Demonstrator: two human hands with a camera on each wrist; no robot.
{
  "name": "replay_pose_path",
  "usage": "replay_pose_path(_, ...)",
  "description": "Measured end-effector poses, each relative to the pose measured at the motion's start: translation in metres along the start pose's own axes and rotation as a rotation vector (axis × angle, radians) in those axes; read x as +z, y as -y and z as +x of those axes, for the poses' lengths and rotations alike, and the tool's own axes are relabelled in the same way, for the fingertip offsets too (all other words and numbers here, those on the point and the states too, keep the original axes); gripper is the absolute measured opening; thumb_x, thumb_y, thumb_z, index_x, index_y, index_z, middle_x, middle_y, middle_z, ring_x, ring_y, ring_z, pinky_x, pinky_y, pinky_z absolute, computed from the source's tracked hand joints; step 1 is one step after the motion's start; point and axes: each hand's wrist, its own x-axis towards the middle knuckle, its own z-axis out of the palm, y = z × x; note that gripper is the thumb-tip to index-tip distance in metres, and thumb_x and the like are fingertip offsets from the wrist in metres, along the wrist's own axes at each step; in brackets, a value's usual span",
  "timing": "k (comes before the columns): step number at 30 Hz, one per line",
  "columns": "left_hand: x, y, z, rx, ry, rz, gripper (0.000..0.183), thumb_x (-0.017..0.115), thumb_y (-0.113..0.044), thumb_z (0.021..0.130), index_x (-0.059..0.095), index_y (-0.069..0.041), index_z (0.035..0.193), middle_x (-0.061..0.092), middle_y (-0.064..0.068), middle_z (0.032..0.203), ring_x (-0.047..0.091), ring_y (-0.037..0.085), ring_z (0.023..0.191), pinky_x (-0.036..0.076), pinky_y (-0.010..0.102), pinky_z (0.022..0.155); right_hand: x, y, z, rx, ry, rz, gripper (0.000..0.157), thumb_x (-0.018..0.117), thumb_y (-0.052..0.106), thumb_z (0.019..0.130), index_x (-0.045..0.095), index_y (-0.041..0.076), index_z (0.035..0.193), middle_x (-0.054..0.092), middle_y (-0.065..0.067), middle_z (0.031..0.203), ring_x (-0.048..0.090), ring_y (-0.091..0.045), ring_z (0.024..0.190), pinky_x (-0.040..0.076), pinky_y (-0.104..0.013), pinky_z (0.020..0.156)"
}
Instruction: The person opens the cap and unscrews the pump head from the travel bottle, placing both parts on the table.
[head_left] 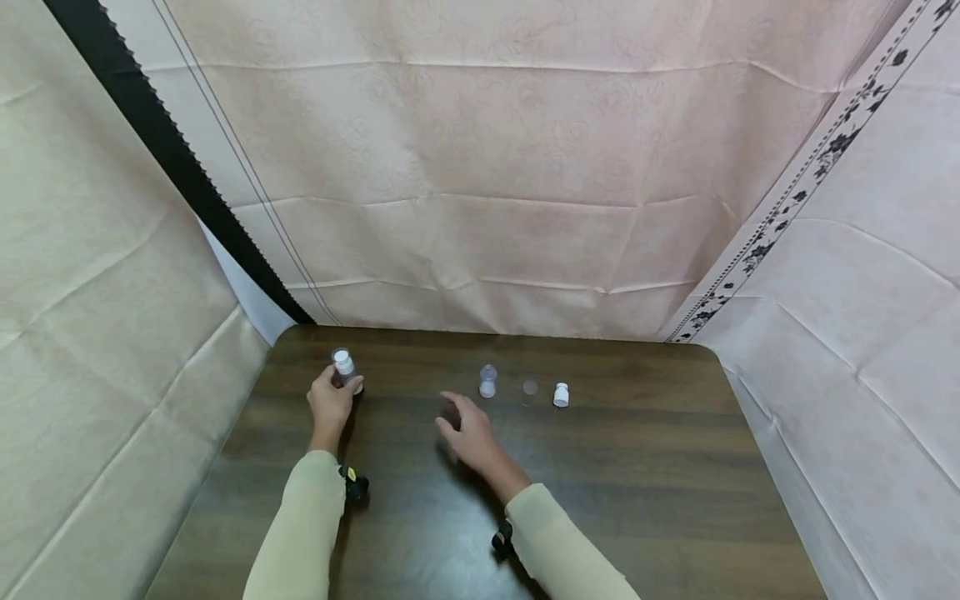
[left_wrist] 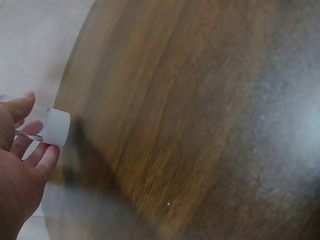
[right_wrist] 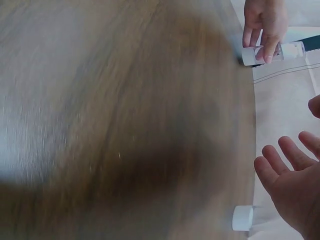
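My left hand (head_left: 330, 408) grips a clear small bottle (head_left: 345, 367) between thumb and fingers near the table's far left. The bottle stands with a white cap (left_wrist: 56, 127) at its lower end, close to the tabletop. Its upper end has another white part (right_wrist: 290, 51) under a clear cover. My right hand (head_left: 471, 437) hovers over the middle of the table with fingers spread and nothing in it. Just beyond its fingertips stands a second clear bottle (head_left: 488, 381) with a white lower end (right_wrist: 243, 218).
To the right of the second bottle are a clear round piece (head_left: 530, 388) and a small white bottle-shaped piece (head_left: 561, 394). The brown wooden table (head_left: 637, 500) ends against hanging pale cloth (head_left: 487, 208) at the back, with more cloth on both sides.
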Motion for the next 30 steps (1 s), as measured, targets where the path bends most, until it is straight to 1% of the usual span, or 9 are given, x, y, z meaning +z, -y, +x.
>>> replay_pose_path(2,-0.001,-0.003,-0.002,0.01,-0.006,0.0,0.04,0.077,-0.02,0.095,0.065,-0.003,0.129,0.067,0.025,0.131,0.062,0.042,0.124,0.05,0.057,0.102,-0.003,0.0,0.0,-0.012,-0.01,-0.007,0.047,0.063,0.022,0.103,0.052,0.013,0.149,0.059,-0.013,0.145,0.057,-0.034,0.133,0.048,-0.053,0.108)
replay_pose_path(5,-0.001,-0.006,-0.006,0.029,-0.021,0.0,0.04,0.078,-0.02,0.094,0.065,-0.003,0.128,0.068,0.025,0.129,0.063,0.042,0.122,0.05,0.057,0.101,-0.008,0.001,-0.001,-0.027,-0.021,0.0,0.048,0.064,0.02,0.103,0.053,0.012,0.148,0.06,-0.014,0.144,0.058,-0.034,0.131,0.048,-0.054,0.107)
replay_pose_path(7,-0.001,-0.009,-0.009,0.042,-0.035,-0.003,0.039,0.079,-0.02,0.093,0.066,-0.003,0.125,0.069,0.025,0.126,0.064,0.042,0.119,0.05,0.057,0.1,-0.011,0.001,-0.002,-0.028,-0.025,-0.004,0.048,0.064,0.021,0.103,0.053,0.013,0.149,0.06,-0.011,0.144,0.059,-0.031,0.131,0.049,-0.052,0.107)
replay_pose_path(10,0.0,-0.013,-0.014,0.062,-0.049,-0.013,0.037,0.081,-0.022,0.091,0.067,-0.004,0.12,0.071,0.024,0.121,0.066,0.04,0.114,0.051,0.056,0.098,-0.017,0.001,-0.004,-0.039,-0.033,0.011,0.048,0.064,0.021,0.103,0.052,0.014,0.149,0.059,-0.01,0.146,0.058,-0.031,0.132,0.05,-0.052,0.106)
replay_pose_path(16,0.003,-0.024,-0.024,0.107,-0.082,-0.04,0.037,0.083,-0.022,0.089,0.068,-0.002,0.116,0.074,0.024,0.111,0.068,0.039,0.104,0.052,0.053,0.092,-0.029,0.0,-0.007,-0.094,-0.066,0.046,0.046,0.065,0.015,0.102,0.054,0.008,0.146,0.06,-0.016,0.144,0.059,-0.038,0.129,0.05,-0.056,0.104)
replay_pose_path(20,0.006,-0.036,-0.033,0.143,-0.077,-0.065,0.037,0.084,-0.02,0.088,0.069,-0.001,0.117,0.074,0.025,0.108,0.071,0.038,0.1,0.055,0.051,0.089,-0.039,-0.002,-0.009,-0.113,-0.081,0.06,0.046,0.066,0.012,0.101,0.055,0.006,0.145,0.06,-0.02,0.143,0.06,-0.042,0.127,0.05,-0.06,0.102)
replay_pose_path(23,0.012,-0.045,-0.039,0.167,-0.062,-0.081,0.038,0.084,-0.018,0.088,0.069,0.0,0.117,0.074,0.025,0.109,0.072,0.036,0.098,0.057,0.049,0.086,-0.049,-0.003,-0.01,-0.108,-0.088,0.066,0.045,0.066,0.014,0.101,0.056,0.008,0.144,0.061,-0.019,0.141,0.06,-0.043,0.127,0.05,-0.06,0.102)
replay_pose_path(27,0.021,-0.053,-0.046,0.206,-0.051,-0.103,0.037,0.084,-0.016,0.088,0.07,0.002,0.118,0.074,0.024,0.109,0.073,0.034,0.096,0.058,0.045,0.083,-0.059,-0.006,-0.012,-0.103,-0.106,0.05,0.044,0.066,0.015,0.101,0.057,0.01,0.144,0.063,-0.015,0.137,0.062,-0.04,0.126,0.052,-0.056,0.101)
replay_pose_path(30,0.026,-0.058,-0.052,0.244,-0.046,-0.112,0.037,0.085,-0.016,0.087,0.071,0.002,0.116,0.075,0.022,0.107,0.073,0.032,0.093,0.059,0.038,0.08,-0.063,-0.007,-0.014,-0.104,-0.118,0.049,0.044,0.067,0.014,0.101,0.057,0.009,0.144,0.064,-0.018,0.135,0.064,-0.037,0.124,0.054,-0.051,0.102)
